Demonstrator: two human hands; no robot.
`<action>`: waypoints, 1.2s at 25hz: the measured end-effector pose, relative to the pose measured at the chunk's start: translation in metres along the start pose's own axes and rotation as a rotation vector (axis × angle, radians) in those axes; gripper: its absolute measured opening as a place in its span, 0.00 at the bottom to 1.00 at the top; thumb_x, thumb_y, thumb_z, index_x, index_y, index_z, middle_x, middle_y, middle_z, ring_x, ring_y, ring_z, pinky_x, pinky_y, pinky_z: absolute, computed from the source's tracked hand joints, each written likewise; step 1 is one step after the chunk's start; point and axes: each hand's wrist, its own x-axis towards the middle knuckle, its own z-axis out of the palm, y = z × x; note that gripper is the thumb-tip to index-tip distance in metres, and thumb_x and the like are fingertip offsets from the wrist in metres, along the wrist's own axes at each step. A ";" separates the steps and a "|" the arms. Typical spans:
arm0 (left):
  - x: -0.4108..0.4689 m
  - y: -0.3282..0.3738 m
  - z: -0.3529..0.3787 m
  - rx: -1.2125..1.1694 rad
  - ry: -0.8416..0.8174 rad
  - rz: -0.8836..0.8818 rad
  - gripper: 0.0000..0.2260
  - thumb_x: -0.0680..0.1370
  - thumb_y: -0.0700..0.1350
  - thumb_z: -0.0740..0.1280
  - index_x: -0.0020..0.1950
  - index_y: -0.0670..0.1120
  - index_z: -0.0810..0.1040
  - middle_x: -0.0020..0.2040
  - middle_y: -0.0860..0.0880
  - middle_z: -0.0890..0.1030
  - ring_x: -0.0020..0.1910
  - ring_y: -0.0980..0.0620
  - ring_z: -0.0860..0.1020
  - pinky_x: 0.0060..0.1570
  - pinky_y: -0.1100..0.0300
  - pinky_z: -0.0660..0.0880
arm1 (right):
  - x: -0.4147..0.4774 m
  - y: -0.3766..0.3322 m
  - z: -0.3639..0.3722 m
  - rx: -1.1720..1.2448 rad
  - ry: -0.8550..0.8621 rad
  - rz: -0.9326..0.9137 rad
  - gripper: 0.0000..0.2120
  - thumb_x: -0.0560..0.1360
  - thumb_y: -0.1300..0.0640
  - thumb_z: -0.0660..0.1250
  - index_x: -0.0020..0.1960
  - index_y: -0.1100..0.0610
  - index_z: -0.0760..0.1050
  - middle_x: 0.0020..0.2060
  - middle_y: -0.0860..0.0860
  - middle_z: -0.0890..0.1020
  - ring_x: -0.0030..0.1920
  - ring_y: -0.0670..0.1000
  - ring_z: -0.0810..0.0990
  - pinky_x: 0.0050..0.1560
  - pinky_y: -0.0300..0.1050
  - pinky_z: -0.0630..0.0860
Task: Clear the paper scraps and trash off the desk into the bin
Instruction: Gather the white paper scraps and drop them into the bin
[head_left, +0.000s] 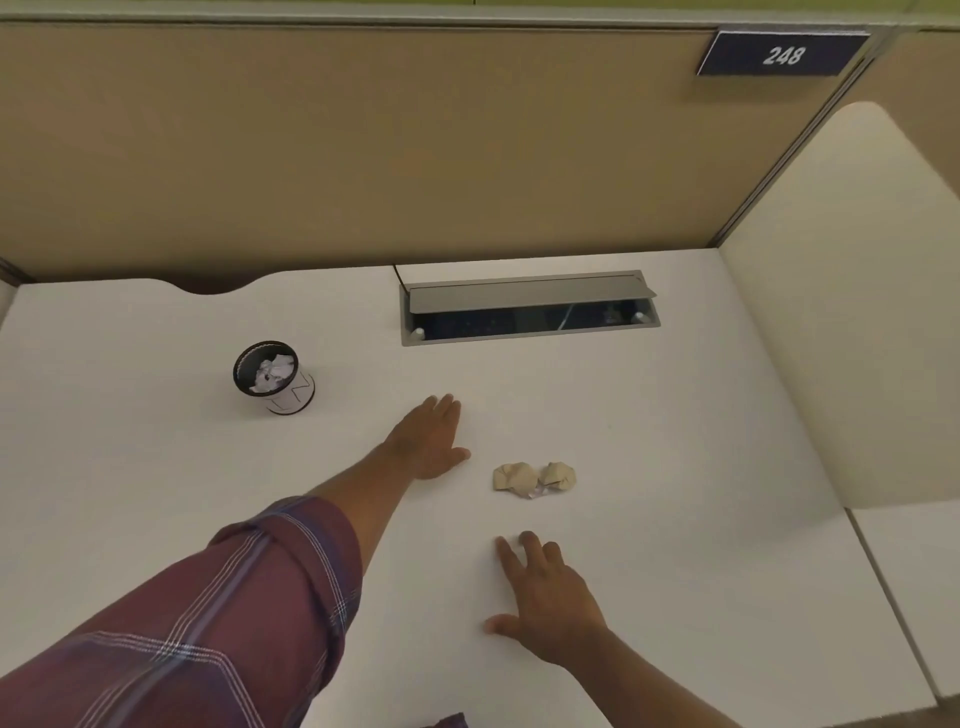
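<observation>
Both hands lay flat and empty, left hand (428, 441) and right hand (545, 603), crumpled brown paper (535, 478) between them, bin (272, 376) beyond the left.

The left hand (428, 439) is bare, and behind it, past a bare forearm, comes a rolled-up shirt sleeve (208, 613) in maroon plaid crossed by thin white and blue lines. The right hand (545, 603) and its forearm are bare, with no ring or watch showing.
</observation>
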 end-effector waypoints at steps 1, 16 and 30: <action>-0.003 0.005 0.007 0.031 0.000 0.003 0.38 0.83 0.60 0.58 0.83 0.41 0.45 0.85 0.42 0.44 0.84 0.40 0.46 0.83 0.46 0.51 | -0.001 -0.003 0.003 0.007 -0.003 -0.004 0.50 0.70 0.26 0.63 0.80 0.49 0.46 0.74 0.54 0.57 0.67 0.60 0.66 0.57 0.56 0.79; -0.160 0.046 0.147 -0.442 0.320 -0.154 0.10 0.82 0.37 0.59 0.55 0.40 0.81 0.56 0.43 0.78 0.55 0.45 0.77 0.59 0.51 0.74 | -0.005 -0.023 0.032 -0.096 0.028 -0.232 0.09 0.75 0.70 0.58 0.51 0.60 0.73 0.57 0.58 0.71 0.52 0.61 0.75 0.37 0.54 0.71; -0.186 -0.081 0.075 -0.944 0.822 -0.598 0.06 0.73 0.33 0.73 0.43 0.43 0.86 0.43 0.48 0.85 0.43 0.52 0.82 0.51 0.57 0.80 | 0.072 -0.096 -0.064 1.302 0.141 0.106 0.06 0.71 0.66 0.74 0.36 0.60 0.85 0.36 0.54 0.86 0.36 0.51 0.84 0.40 0.45 0.84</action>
